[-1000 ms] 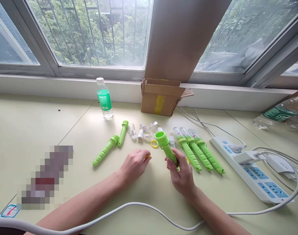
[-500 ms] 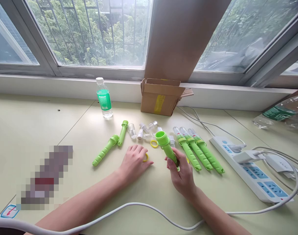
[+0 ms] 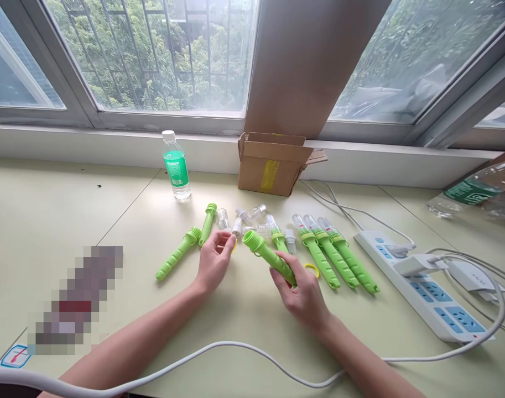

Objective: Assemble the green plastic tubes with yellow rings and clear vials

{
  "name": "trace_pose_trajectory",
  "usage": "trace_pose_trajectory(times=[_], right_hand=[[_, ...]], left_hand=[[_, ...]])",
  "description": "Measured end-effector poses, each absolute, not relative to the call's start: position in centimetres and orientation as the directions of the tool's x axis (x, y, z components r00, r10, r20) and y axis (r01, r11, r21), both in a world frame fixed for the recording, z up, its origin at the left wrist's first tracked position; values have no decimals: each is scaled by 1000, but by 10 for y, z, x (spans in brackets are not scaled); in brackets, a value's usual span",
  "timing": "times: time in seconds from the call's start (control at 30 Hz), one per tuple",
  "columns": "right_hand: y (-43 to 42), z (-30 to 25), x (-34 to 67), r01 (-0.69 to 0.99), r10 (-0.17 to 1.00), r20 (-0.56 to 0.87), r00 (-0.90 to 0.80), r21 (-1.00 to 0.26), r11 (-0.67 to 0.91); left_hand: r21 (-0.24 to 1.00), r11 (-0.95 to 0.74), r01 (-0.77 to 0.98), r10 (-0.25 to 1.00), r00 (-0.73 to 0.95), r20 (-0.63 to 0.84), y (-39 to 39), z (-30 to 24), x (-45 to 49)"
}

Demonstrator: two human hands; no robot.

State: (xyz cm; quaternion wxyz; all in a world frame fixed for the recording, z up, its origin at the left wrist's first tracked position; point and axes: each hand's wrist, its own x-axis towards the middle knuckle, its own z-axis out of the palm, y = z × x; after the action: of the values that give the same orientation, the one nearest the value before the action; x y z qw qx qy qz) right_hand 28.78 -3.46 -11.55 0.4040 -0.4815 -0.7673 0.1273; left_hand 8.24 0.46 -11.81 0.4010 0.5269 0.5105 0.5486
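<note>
My right hand grips a green plastic tubular handle, tilted with its threaded open end up to the left. My left hand is closed in a pinch on a yellow ring, mostly hidden by the fingers. Past the left fingers lie several clear plastic caps. Another yellow ring lies beside my right hand. Two capless green handles rest left of my left hand. A green handle with a clear top lies behind the held one, with three similar capped handles to the right.
A water bottle and an open cardboard box stand at the back. A white power strip with plugs lies on the right, near a large bottle on its side. A white cable crosses in front, over my left forearm.
My left hand has lifted from the tabletop, moved slightly left and closed on a yellow ring. My right hand has tipped the green handle's open end toward the left hand.
</note>
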Motion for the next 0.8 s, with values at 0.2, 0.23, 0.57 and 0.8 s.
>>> trace_pose_trajectory(times=[0.2, 0.23, 0.57, 0.8], right_hand=[[-33, -121, 289, 685, 791, 513, -332, -446, 577], [-32, -122, 289, 690, 776, 522, -353, -415, 593], [-32, -121, 292, 750, 722, 538, -434, -228, 621], [-30, -125, 295, 793, 729, 553, -404, -187, 581]], left_hand=[[983, -179, -48, 961, -224, 165, 8, -117, 80], [980, -198, -36, 960, -211, 186, 6, -116, 81], [949, -308, 69, 949, -54, 312, -7, -113, 85], [942, -335, 19, 942, 24, 334, -7, -112, 85]])
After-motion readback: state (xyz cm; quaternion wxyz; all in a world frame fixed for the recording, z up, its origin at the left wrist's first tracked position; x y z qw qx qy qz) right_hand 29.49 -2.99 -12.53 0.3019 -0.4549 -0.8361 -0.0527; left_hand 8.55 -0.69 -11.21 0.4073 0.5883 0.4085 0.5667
